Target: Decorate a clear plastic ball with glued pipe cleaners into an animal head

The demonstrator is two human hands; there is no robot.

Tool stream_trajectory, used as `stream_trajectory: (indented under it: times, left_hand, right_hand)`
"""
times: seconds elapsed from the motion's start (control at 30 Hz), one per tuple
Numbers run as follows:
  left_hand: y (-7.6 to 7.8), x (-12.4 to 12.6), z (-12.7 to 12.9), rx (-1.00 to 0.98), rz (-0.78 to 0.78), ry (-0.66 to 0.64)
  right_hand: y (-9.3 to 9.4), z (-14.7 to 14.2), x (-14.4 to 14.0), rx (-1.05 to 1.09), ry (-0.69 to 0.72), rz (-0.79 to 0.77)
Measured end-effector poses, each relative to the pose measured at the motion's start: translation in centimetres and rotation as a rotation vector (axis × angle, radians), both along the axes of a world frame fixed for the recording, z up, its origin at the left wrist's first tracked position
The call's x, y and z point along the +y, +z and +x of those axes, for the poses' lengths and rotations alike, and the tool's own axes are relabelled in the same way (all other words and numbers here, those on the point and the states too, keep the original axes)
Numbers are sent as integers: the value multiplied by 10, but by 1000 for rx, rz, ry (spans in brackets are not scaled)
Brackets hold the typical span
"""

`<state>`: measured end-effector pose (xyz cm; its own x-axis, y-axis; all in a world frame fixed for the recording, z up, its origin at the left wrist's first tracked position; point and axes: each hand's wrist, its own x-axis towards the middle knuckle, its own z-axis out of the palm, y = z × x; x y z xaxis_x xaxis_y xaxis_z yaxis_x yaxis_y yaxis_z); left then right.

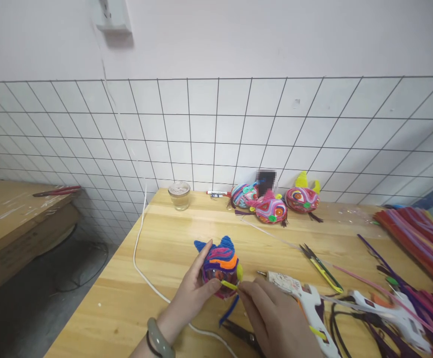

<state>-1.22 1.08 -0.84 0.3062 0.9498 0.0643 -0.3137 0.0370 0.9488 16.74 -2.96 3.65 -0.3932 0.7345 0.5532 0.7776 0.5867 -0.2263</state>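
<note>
Striped fish partly behind left hand, yellow strip partly within right hand

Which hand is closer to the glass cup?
Left. The left hand, holding the colourful craft piece, is on the near side of the glass cup. The right hand, pinching a yellow strip, is farther away, off to the right.
</note>
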Motion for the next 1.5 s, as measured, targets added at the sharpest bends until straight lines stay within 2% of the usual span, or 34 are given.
stream_trajectory:
  times: [0.17, 0.3, 0.57, 0.83, 1.03, 1.23, 1.4, 1.5]
  left_hand:
    - [-5, 0, 0, 33, 18, -4]
    - [-8, -1, -1, 68, 2, 4]
    - [-2, -4, 1, 109, -17, -6]
    - [-13, -2, 1, 31, -8, -43]
    - [-12, 0, 0, 221, 45, 54]
    - [-14, 5, 2, 484, 146, 193]
    - [-20, 11, 4, 225, -54, 210]
    - [-21, 14, 3, 147, -79, 233]
  right_hand:
    - [-3, 3, 0, 2, 8, 95]
    - [-4, 5, 1, -31, 21, 64]
    - [-6, 6, 2, -37, 22, 55]
    - [-11, 12, 4, -14, 33, -19]
    - [-19, 16, 5, -48, 26, -50]
    - [-21, 21, 5, -60, -47, -68]
    - [-26, 18, -2, 29, -73, -189]
    - [-30, 15, -7, 23, -68, -323]
